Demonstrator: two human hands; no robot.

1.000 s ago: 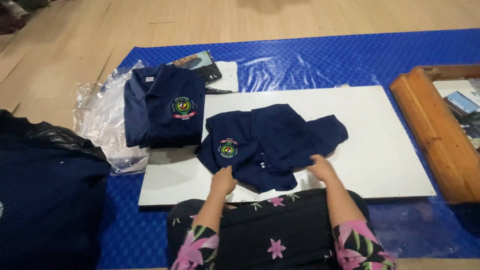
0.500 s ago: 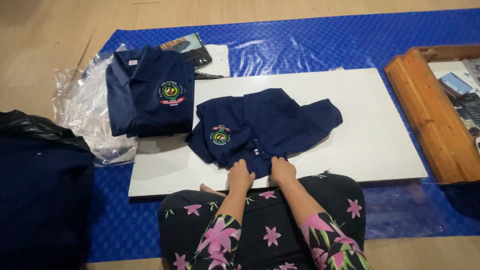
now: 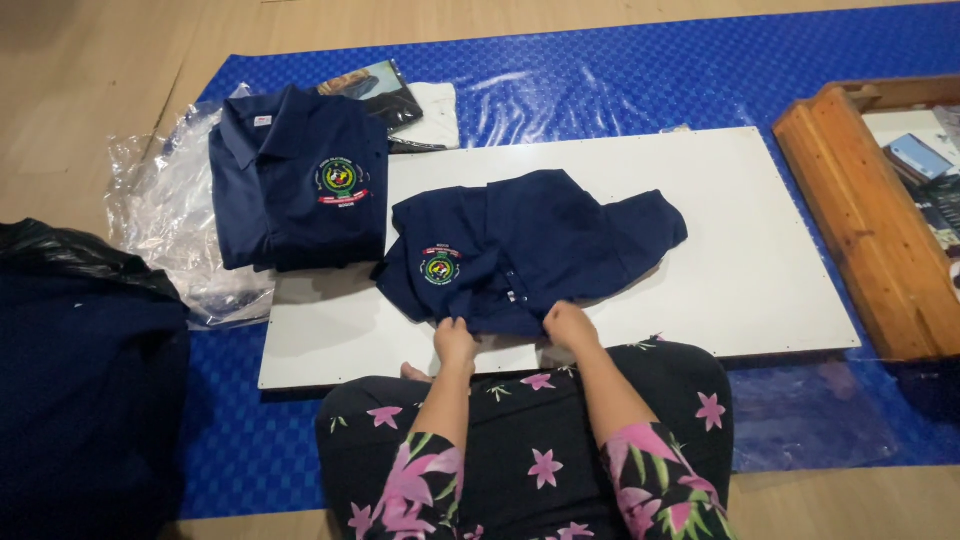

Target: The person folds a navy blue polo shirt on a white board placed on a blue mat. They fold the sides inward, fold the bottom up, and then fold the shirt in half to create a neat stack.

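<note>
A navy polo shirt (image 3: 530, 245) lies crumpled on the white board (image 3: 760, 260), badge side up, its round crest toward the left and one sleeve flung out to the right. Both hands are on its near hem: the left hand (image 3: 455, 343) has its fingers clenched on the fabric edge, and the right hand (image 3: 570, 325) pinches the hem just beside it, the two hands close together. The floral sleeves run back to the lap at the bottom of the view.

Up and to the left, a second navy shirt (image 3: 295, 185) sits neatly folded, crest showing, half on the board's corner and half on a crinkled clear plastic bag (image 3: 165, 225). Behind it a packaged item (image 3: 385, 95) lies flat. Under everything spreads a blue mat (image 3: 600, 75) on the wooden floor. At far right rests a wooden tray (image 3: 860, 215); at far left, a dark heap of cloth (image 3: 85, 380).
</note>
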